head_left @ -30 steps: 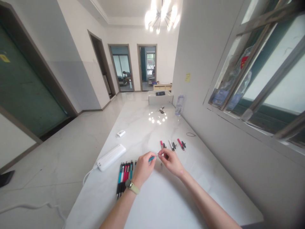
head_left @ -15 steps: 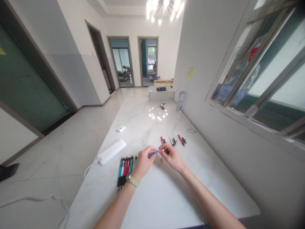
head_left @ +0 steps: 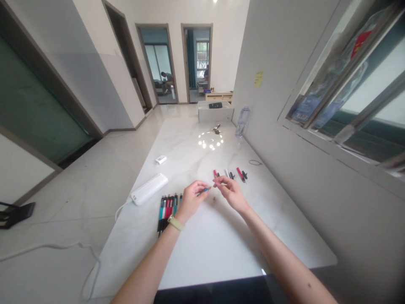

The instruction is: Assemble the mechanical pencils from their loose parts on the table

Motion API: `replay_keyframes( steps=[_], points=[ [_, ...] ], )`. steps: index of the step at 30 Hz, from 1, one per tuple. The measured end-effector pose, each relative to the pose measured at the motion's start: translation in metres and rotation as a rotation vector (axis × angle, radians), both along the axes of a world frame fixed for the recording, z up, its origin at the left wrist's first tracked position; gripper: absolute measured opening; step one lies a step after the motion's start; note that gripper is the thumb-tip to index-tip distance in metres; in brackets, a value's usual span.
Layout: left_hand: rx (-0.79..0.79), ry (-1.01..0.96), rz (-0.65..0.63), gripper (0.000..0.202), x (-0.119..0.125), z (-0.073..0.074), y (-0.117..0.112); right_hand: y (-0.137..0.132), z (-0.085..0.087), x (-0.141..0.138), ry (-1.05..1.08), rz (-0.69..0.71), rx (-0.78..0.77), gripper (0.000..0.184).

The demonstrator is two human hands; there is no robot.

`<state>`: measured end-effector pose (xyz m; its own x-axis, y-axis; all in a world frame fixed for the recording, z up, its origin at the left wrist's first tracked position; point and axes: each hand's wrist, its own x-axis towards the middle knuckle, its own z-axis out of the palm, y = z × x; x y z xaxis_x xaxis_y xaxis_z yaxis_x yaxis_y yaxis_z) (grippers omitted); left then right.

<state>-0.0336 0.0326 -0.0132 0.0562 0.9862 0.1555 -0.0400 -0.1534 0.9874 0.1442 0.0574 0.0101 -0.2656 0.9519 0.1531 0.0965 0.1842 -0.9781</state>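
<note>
Right at our fingertips there's a teal pen barrel [head_left: 204,191] pinched in the left hand [head_left: 191,200], fingers closed around it, its tip pointing toward the right hand [head_left: 230,193]. The right hand's fingers are curled and pinched together just beside that tip. They might have something tiny in them, but from this head view we honestly can't tell. Both forearms reach in over a white marble table [head_left: 202,261], wrists bent slightly inward, with a watch [head_left: 176,223] on the left wrist.

Just below the right fingers sits a tiny dark bit [head_left: 214,198]. Left of the left fingers lies a tidy row of pens [head_left: 167,213] in teal, red and black, and they look whole. Beyond the right fingertips are loose pen parts [head_left: 230,175], red, white and black, which look like what's left to sort out.

Further past the fingers we've got a white corded device [head_left: 149,189], a rubber band [head_left: 255,162], a white box [head_left: 215,111], a plastic bottle [head_left: 242,121], and a person [head_left: 167,78] sitting in a far room.
</note>
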Motion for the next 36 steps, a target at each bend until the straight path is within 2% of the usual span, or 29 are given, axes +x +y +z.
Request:
replay_keyframes(
  steps=[4, 10, 12, 17, 21, 26, 30, 36],
  points=[
    [-0.091, -0.118, 0.000, 0.025, -0.001, 0.000, 0.002, 0.008, -0.008, 0.006, -0.040, -0.027, -0.069, 0.022],
    [-0.278, -0.418, 0.012, 0.030, -0.008, -0.002, 0.006, 0.012, -0.022, 0.010, -0.326, 0.021, -0.065, 0.029],
    [-0.307, -0.454, 0.005, 0.029, -0.009, -0.001, 0.006, 0.011, -0.023, 0.008, -0.263, 0.030, -0.075, 0.030],
    [-0.345, -0.488, -0.020, 0.029, -0.009, 0.001, 0.005, 0.010, -0.014, 0.005, 0.122, 0.058, -0.199, 0.038],
    [-0.322, -0.368, -0.045, 0.027, -0.006, 0.000, 0.004, 0.011, -0.010, 0.007, 0.323, 0.034, -0.297, 0.038],
    [-0.141, -0.056, 0.000, 0.023, 0.003, -0.003, -0.002, 0.014, -0.011, 0.007, 0.520, -0.048, -0.297, 0.031],
    [-0.125, 0.022, -0.029, 0.023, 0.007, -0.006, -0.005, 0.014, -0.011, 0.005, 0.577, -0.082, -0.264, 0.030],
    [-0.118, 0.049, -0.043, 0.021, 0.009, -0.007, -0.005, 0.011, -0.010, 0.002, 0.555, -0.121, -0.213, 0.029]
  ],
)
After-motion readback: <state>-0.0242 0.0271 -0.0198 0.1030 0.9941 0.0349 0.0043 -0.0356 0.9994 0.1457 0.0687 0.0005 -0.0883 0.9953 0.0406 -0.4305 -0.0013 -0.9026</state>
